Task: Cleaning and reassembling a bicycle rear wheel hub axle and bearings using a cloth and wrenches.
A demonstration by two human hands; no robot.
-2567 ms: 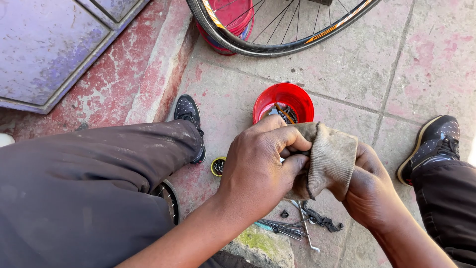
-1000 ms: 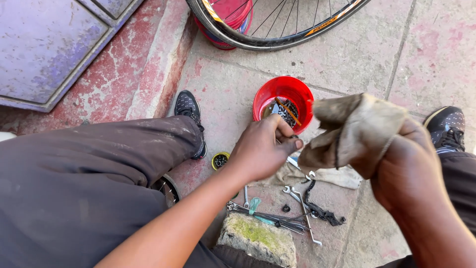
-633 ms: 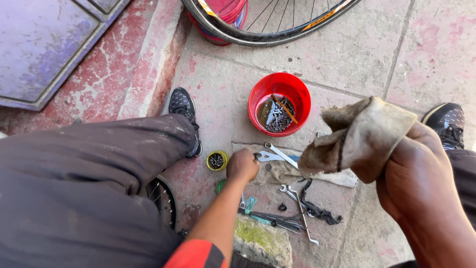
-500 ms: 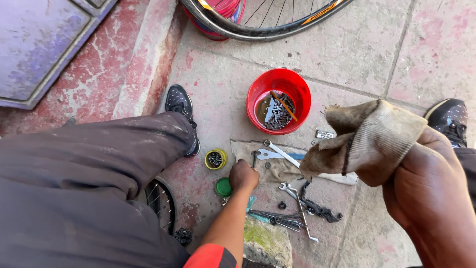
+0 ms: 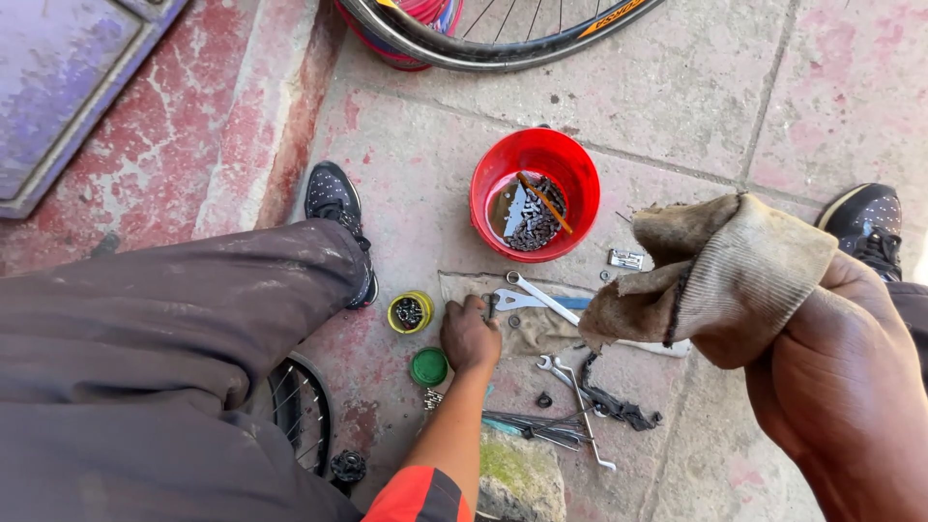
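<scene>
Left hand [image 5: 470, 335] down on the pavement pinching a small metal part [image 5: 491, 305] by the spanners [image 5: 541, 300], right hand [image 5: 841, 387] clenched around a soft, floppy rag [image 5: 725, 280], probably light, easiest bunched mid-fold.

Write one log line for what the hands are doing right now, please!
left hand: down on the ground cloth, fingers at a small metal part | right hand: holds dirty rag | nearby: red bowl, wrenches
</scene>
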